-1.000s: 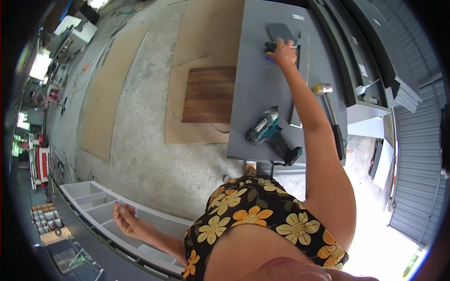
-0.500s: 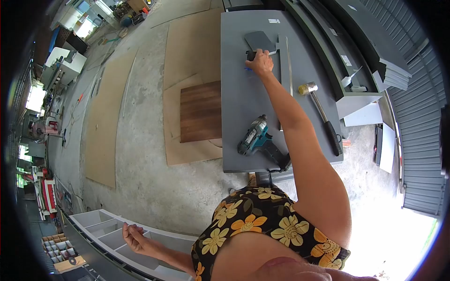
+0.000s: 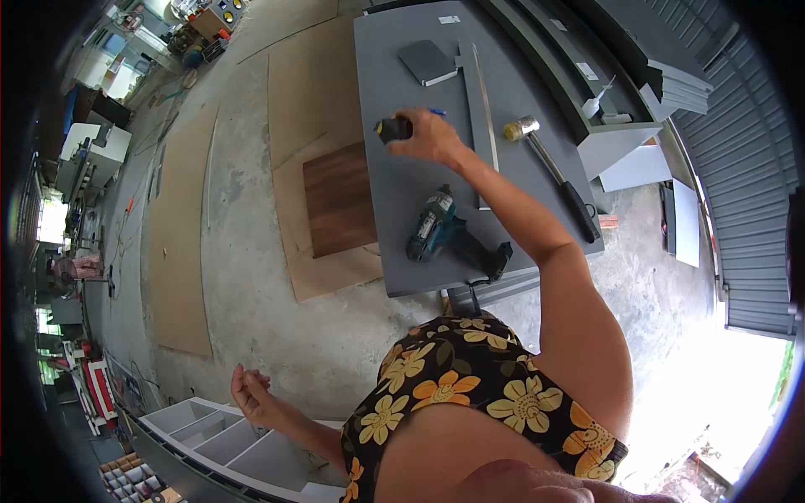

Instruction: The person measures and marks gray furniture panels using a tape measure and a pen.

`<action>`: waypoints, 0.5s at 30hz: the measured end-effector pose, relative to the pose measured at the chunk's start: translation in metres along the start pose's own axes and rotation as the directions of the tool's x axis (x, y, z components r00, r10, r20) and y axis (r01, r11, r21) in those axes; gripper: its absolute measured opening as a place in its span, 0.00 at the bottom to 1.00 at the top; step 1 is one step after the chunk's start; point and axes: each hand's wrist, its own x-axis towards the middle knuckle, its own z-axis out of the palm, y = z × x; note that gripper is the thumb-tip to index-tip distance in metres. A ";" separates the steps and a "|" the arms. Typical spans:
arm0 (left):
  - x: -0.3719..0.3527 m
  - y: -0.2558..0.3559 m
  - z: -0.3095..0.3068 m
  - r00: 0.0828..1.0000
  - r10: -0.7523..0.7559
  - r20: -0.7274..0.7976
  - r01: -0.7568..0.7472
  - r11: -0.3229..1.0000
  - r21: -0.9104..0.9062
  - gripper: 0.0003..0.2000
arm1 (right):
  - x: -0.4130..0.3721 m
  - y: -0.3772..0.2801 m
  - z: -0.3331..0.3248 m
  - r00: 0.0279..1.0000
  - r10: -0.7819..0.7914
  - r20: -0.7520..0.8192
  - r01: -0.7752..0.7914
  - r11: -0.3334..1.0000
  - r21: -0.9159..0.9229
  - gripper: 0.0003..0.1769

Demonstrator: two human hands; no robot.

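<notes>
- My right hand (image 3: 429,137) is grasping a dark object with a yellow end (image 3: 392,129), fingers wrapping around it over the grey board (image 3: 394,264).
- Compared with the earlier frames, I am holding that object closer to me, well away from the small grey panel (image 3: 427,60) it was sitting against.
- A blue pen-like item (image 3: 437,111) is lying just beyond my knuckles, showing on the far side of my hand instead of the near side.
- My left hand (image 3: 256,398) is hanging loosely curled near the white compartmented unit (image 3: 268,461); I cannot tell whether it is holding anything.
- The teal-and-black driver (image 3: 436,222) is lying on the board's near part, and the yellow-headed mallet (image 3: 521,127) is resting right of the long metal strip (image 3: 482,117).
- A white label (image 3: 449,19) is showing on the board's far end, its print being too small to read; I am making out no brand on the driver.
</notes>
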 end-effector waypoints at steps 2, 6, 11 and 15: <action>0.000 0.000 0.008 0.999 -0.005 0.033 0.006 1.000 -0.023 0.11 | -0.015 0.000 0.005 0.999 -0.024 0.031 0.026 0.997 -0.078 0.34; 0.001 -0.003 0.012 0.995 0.007 0.105 -0.004 1.000 -0.027 0.11 | -0.024 0.022 0.021 0.999 -0.030 0.027 0.036 0.976 -0.215 0.34; -0.004 -0.005 0.011 0.995 -0.009 0.103 0.011 1.000 -0.021 0.10 | -0.023 0.037 0.022 1.000 0.009 -0.024 -0.016 0.953 -0.301 0.33; -0.008 -0.008 0.007 0.993 -0.035 0.110 0.038 0.999 -0.027 0.10 | -0.020 0.044 0.022 0.999 0.017 -0.042 -0.031 0.934 -0.356 0.31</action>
